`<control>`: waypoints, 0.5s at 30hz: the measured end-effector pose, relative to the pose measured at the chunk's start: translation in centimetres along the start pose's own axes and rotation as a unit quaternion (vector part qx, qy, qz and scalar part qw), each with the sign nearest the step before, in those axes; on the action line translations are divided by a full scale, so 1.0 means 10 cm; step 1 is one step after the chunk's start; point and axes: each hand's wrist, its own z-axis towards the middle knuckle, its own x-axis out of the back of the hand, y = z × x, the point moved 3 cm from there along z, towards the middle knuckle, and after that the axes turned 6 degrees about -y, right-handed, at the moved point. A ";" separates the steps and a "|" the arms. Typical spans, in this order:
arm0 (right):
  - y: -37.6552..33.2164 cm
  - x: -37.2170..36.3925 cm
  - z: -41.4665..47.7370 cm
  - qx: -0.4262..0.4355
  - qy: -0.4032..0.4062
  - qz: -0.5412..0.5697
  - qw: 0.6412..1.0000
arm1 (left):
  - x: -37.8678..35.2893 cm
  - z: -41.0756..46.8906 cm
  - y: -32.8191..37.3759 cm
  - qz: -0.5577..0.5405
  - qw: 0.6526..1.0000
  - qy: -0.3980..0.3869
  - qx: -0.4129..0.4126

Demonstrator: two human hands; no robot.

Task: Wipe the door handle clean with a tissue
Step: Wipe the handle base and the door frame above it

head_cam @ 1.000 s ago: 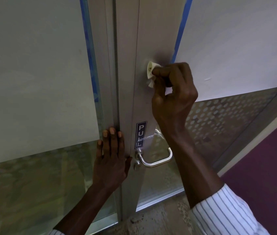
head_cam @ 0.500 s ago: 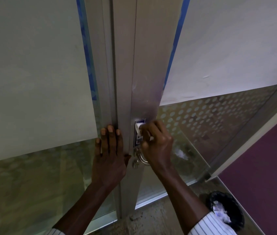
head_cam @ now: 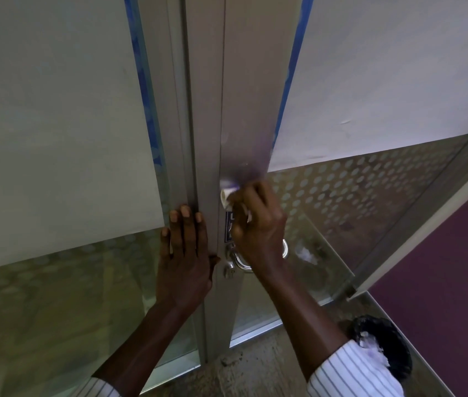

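Observation:
My right hand is closed around a crumpled white tissue and presses it against the metal door stile just above the dark PULL sign. The hand looks blurred. Below it the curved silver door handle shows partly under my wrist, with a small lock beside it. My left hand lies flat, fingers spread, on the door frame to the left of the handle.
The glass door has white paper panels edged with blue tape and a dotted frosted band. A black bin with white tissue inside stands on the floor at lower right, next to a purple wall.
My right hand brought the tissue down from high on the stile to the PULL sign, then moved slightly up again. The left hand stayed put. The view shifted, revealing the bin.

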 end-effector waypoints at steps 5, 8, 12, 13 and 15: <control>0.39 -0.21 -0.60 -0.064 -0.106 -0.038 0.991 | 0.04 0.01 0.02 0.004 1.000 -0.004 0.001; 0.43 -0.17 -0.65 -0.095 -0.115 -0.038 0.988 | 0.09 0.00 0.01 0.011 1.000 -0.011 -0.002; 0.19 0.06 -0.23 -0.077 -0.003 0.004 0.997 | 0.13 0.01 -0.01 0.000 1.000 -0.016 -0.004; 0.10 0.15 -0.03 -0.061 0.041 0.020 0.997 | 0.14 0.00 -0.01 -0.004 1.000 -0.016 -0.004; -0.08 0.30 0.40 -0.022 0.109 0.046 0.993 | 0.16 0.00 -0.02 -0.007 1.000 -0.016 -0.006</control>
